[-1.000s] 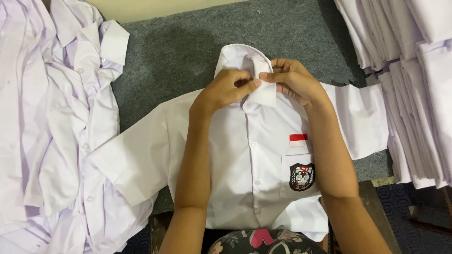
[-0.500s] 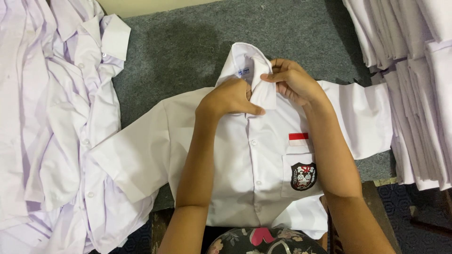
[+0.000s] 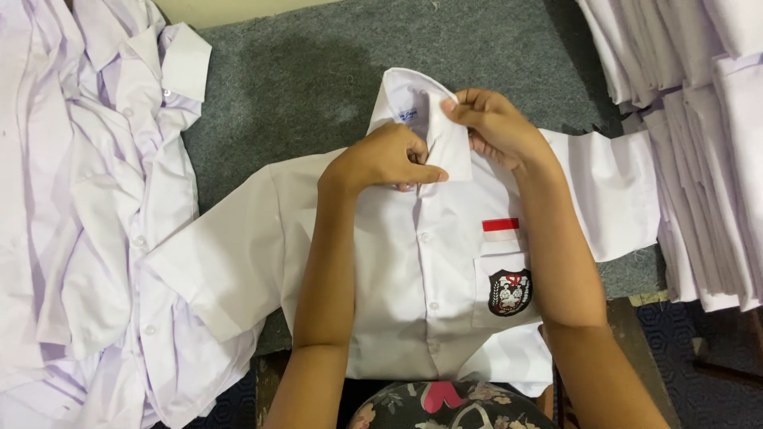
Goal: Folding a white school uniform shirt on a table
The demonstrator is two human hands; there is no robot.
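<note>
Head view. A white short-sleeved shirt [image 3: 429, 270] lies face up and buttoned on a grey felt surface [image 3: 318, 87], collar [image 3: 433, 127] pointing away from the person. All positions below are given relative to this shirt.

The left hand [image 3: 381, 159] rests at the top of the shirt's button placket, just below the collar. Its fingers are curled nearly closed, pinching the fabric at the collar's front edge.

The right hand [image 3: 493, 127] is at the collar itself, touching it from the right. Its fingers are bent and closed on the collar flap, holding it raised. The two hands are just beside each other.

A chest pocket [image 3: 505, 290] with a dark badge sits on the shirt below the right hand; a red-and-white strip [image 3: 501, 229] lies just above it.

Left of the shirt lies a loose heap of white shirts [image 3: 87, 222], touching its sleeve. Right of the shirt stands a stack of folded white shirts [image 3: 707, 159].
</note>
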